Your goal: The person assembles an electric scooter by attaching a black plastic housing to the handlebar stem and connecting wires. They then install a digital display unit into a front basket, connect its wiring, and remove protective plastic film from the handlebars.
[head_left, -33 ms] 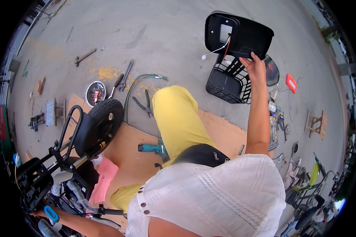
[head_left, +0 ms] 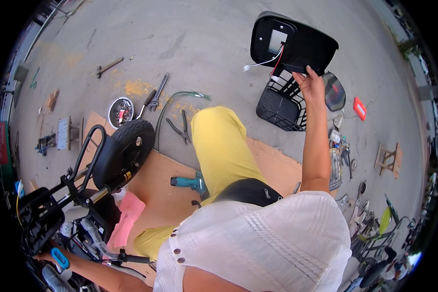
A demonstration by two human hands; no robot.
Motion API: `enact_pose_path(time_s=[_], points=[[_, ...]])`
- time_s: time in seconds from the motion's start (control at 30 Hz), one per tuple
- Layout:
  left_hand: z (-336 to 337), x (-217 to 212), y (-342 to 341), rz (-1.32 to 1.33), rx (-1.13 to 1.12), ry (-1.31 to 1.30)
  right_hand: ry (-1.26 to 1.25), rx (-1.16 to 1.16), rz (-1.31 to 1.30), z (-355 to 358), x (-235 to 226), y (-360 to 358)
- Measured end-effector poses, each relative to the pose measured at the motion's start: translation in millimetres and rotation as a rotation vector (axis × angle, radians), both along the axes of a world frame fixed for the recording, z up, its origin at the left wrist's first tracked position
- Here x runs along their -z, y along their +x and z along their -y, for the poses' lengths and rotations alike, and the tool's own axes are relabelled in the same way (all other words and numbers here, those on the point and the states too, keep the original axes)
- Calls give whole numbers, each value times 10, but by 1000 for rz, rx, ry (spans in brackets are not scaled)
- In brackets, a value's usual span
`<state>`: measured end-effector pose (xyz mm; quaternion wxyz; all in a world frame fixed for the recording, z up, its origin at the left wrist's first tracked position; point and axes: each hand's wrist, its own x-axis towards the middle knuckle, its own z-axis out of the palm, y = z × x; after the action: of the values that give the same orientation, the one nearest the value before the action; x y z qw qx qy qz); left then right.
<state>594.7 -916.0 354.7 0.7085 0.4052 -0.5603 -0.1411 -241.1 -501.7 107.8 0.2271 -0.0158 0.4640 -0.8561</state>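
Up at the right, my right hand pinches the lower edge of a black plastic cover between thumb and fingers. The cover is held in the air, its hollow side showing, with a rectangular cutout. Red and white wires with white plugs dangle from it. My left hand reaches low at the left into the black front frame of a small two-wheeled vehicle; its fingers are hidden there. A blue band circles that wrist. The vehicle's black front tyre lies tilted beside my leg.
Beyond the cover stands a black slatted basket. A teal power drill lies on cardboard by my knee. Pliers, an adjustable wrench, a bowl of small parts and a hammer are ahead.
The dangling wires have swung slightly and the cover has shifted a little in my right hand's hold. The whole view has moved slightly. My left hand stays at the frame.
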Motion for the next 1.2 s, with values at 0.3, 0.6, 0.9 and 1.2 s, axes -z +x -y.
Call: enact_pose_path(time_s=[0.3,0.6,0.9,1.2], points=[[-374,-109,-705,-447,18,196,-546,-565,167,2182,-75,1566],[-577,-159,-697,-475,91,225,-786,-922,307,3142,-188,2932],[-596,-190,-819,-430,-57,236,-800,-965,53,3411,-139,3416],[-575,-111,-698,-292,-22,271,-720,-1083,10,3200,-854,3888]])
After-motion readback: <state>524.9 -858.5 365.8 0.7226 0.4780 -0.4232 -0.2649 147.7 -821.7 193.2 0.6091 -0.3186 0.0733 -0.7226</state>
